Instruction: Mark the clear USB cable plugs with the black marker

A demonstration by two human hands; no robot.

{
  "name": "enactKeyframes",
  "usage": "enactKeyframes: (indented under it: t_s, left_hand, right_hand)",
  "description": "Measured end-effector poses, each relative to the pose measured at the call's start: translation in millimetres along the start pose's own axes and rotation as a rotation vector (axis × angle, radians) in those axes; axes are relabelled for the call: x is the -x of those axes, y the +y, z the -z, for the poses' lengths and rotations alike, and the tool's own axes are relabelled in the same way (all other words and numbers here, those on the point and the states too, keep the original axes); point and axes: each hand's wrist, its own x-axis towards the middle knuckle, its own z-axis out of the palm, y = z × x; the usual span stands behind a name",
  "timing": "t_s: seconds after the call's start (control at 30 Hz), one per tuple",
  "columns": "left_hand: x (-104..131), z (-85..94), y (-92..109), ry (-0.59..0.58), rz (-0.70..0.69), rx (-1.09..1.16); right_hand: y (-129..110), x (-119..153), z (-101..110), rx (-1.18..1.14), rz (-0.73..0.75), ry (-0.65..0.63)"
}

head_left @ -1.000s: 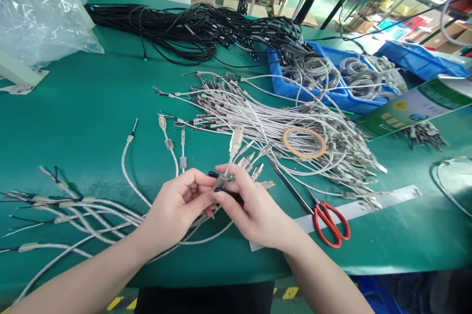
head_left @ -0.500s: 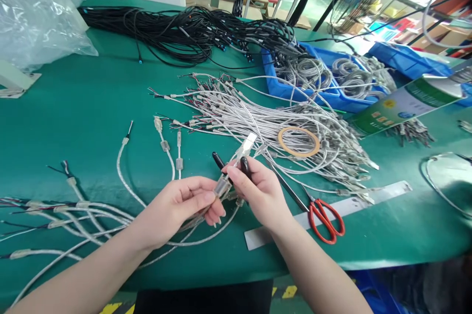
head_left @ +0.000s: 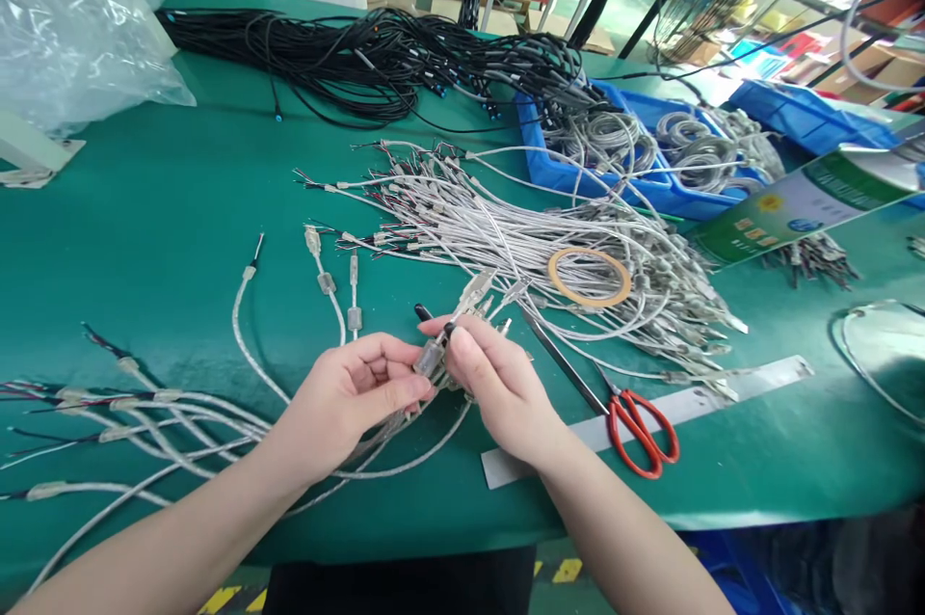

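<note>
My left hand (head_left: 361,393) pinches a white cable close to its grey ferrite block (head_left: 429,359), above the green table. Beside it, my right hand (head_left: 498,374) is closed on a black-handled tool (head_left: 423,312), whose working end is hidden by the fingers and cables. The cable's pale flat connector (head_left: 477,289) points up and away, just beyond my fingertips. More connectors lie under and behind my right hand. Several white cables (head_left: 173,398) run out to the left from beneath my left hand, ending in bare wires.
A large pile of white cables (head_left: 506,229) lies ahead, with a tan ring (head_left: 589,278) on it. Red scissors (head_left: 643,432) rest on a metal ruler (head_left: 752,384) at right. Behind are black cables (head_left: 325,66), blue bins (head_left: 539,162) and a plastic bag (head_left: 79,27).
My right thumb has shifted over the black handles, which now show less. The held connector has tilted slightly lower, and other connectors have come into view beside it. The view has shifted slightly.
</note>
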Motion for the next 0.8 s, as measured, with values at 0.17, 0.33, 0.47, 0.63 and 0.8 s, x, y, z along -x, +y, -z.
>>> enactKeyframes:
  t_s: [0.17,0.33,0.47,0.63,0.8]
  left_hand:
    - [-1,1.3,0,0.048,-0.072,-0.112]
    - [3,-1.9,2,-0.049,-0.07,-0.129]
    - [4,-0.7,1,-0.145,-0.01,-0.027]
    - [1,1.8,0,-0.148,-0.012,0.083]
    - [1,1.0,2,-0.178,0.041,0.092]
  right_hand:
    - [-7,7,-2,0.226,0.047,-0.21]
    - [-4,4,4,0.376,0.196,-0.158]
    - [-6,1,8,0.324,0.207,-0.074]
    - [-11,3,10,0.21,0.17,-0.21]
    - [-8,0,12,0.288,0.169,-0.193]
